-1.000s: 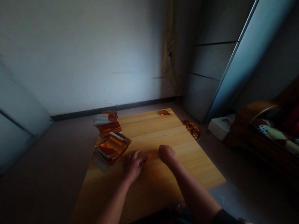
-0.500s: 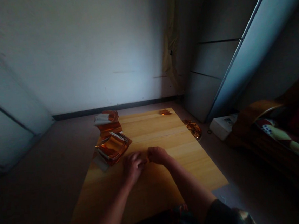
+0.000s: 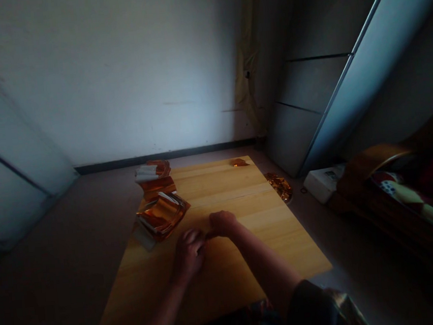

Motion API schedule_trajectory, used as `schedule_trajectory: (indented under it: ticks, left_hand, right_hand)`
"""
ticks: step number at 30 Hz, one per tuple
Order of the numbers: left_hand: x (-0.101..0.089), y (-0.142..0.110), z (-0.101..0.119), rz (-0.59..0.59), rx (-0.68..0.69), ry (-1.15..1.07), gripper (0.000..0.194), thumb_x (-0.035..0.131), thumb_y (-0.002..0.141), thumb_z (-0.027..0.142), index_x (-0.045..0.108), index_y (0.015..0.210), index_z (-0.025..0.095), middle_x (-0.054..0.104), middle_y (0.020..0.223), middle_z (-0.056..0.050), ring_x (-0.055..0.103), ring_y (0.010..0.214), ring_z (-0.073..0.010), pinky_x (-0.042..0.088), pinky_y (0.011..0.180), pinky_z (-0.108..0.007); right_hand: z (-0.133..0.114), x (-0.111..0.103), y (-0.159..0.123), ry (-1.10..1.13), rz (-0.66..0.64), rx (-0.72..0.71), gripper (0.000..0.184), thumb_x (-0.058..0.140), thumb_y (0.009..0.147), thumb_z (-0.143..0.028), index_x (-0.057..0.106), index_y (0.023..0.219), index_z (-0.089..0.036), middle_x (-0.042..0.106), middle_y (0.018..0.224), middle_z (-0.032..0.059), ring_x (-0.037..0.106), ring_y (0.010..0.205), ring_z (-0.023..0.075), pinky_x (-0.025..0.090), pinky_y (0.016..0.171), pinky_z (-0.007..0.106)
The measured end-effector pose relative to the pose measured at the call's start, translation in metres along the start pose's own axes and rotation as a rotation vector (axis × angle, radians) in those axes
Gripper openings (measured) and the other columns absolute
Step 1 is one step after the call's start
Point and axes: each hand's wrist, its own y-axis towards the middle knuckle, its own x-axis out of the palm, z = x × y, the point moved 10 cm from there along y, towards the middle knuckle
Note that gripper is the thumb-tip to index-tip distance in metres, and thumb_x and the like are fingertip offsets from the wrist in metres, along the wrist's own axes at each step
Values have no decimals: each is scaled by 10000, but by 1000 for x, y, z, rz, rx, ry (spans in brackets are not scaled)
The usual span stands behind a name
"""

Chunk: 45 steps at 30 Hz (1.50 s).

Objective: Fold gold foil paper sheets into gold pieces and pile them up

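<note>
Over the near half of the wooden table, my left hand (image 3: 189, 248) and my right hand (image 3: 222, 224) meet at the fingertips. Both are closed, with the fingers curled and pinching a small piece of copper-coloured foil paper, mostly hidden by the fingers and dim. Left of them lies a loose stack of copper-coloured foil paper sheets (image 3: 162, 213), some with pale backs showing. Behind it are another foil sheet (image 3: 158, 187) and a further bundle of foil paper (image 3: 152, 170). A small folded foil piece (image 3: 238, 163) rests at the table's far right corner.
The wooden table (image 3: 218, 182) stands near a white wall (image 3: 136, 88). Crumpled shiny foil (image 3: 280, 186) sits low beside its right edge. Farther right are a white box (image 3: 321, 184), a wooden seat arm (image 3: 377, 160) with patterned cloth, and a tall cabinet (image 3: 309, 87).
My right hand has shifted slightly left and turned over more. My left hand has moved a little left and nearer to me. The foil stacks lie as before.
</note>
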Motion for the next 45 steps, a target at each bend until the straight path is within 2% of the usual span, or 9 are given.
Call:
schedule_trajectory:
  ticks: [7, 13, 20, 23, 27, 30, 34, 39, 45]
  left_hand:
    - [-1, -2, 0, -3, -22, 23, 254, 487, 794, 122, 698, 899, 215, 612, 1067, -86, 495, 1054, -236, 452, 925, -422]
    - [2, 1, 0, -72, -36, 39, 256, 501, 768, 103, 701, 875, 221, 631, 1057, -74, 505, 1048, -228, 443, 935, -404]
    - [1, 2, -1, -59, -78, 32, 221, 509, 750, 94, 698, 769, 207, 637, 1053, -83, 502, 1068, -241, 440, 936, -411]
    - [2, 1, -3, -62, -87, 29, 221, 513, 745, 94, 697, 768, 213, 639, 1051, -75, 499, 1079, -240, 438, 944, -417]
    - [-2, 3, 4, -55, -84, 26, 223, 498, 757, 91, 692, 772, 202, 642, 1049, -78, 498, 1092, -246, 436, 946, -428]
    - [3, 9, 20, -88, -68, -21, 260, 486, 761, 81, 691, 867, 199, 640, 1056, -79, 504, 1082, -241, 436, 955, -423]
    - [21, 20, 36, -197, -107, -124, 495, 408, 729, -18, 643, 1087, 231, 630, 1094, -58, 537, 1038, -191, 459, 929, -346]
    - [34, 29, 27, -272, -250, -88, 433, 406, 759, -3, 678, 993, 238, 644, 961, -46, 560, 960, -181, 465, 854, -297]
    - [36, 27, 29, -265, -218, -59, 370, 409, 829, 65, 647, 1039, 254, 616, 973, -39, 537, 954, -170, 424, 839, -273]
  right_hand:
    - [1, 0, -2, 26, -3, -6, 546, 698, 650, -567, 629, 1069, -224, 677, 1065, 107, 641, 978, 281, 525, 760, 347]
    - [5, 4, 6, 47, 21, 5, 493, 743, 609, -469, 645, 1020, -214, 685, 1027, 101, 647, 945, 272, 500, 697, 294]
    - [27, 11, 13, 268, 71, 55, 290, 695, 631, -238, 643, 916, -225, 701, 818, 5, 643, 692, 135, 404, 553, 187]
    - [35, 16, 16, 348, 103, 81, 252, 649, 660, -173, 642, 910, -205, 693, 761, -1, 604, 595, 100, 375, 513, 176]
    - [40, 9, 16, 340, 193, 106, 254, 642, 653, -152, 644, 904, -189, 698, 820, 21, 600, 666, 109, 361, 524, 176]
    - [39, 7, 15, 315, 181, 89, 239, 653, 655, -167, 645, 893, -190, 696, 834, 22, 602, 705, 118, 353, 536, 179]
    - [38, 6, 15, 291, 171, 76, 205, 638, 676, -168, 646, 879, -195, 692, 820, 16, 603, 707, 121, 353, 551, 182]
    - [38, 6, 12, 295, 194, 103, 193, 610, 718, -200, 643, 908, -191, 695, 860, 33, 612, 741, 132, 358, 566, 189]
    - [56, 2, -10, 300, 239, 287, 213, 606, 733, -228, 660, 935, -185, 702, 898, 75, 645, 806, 179, 396, 591, 214]
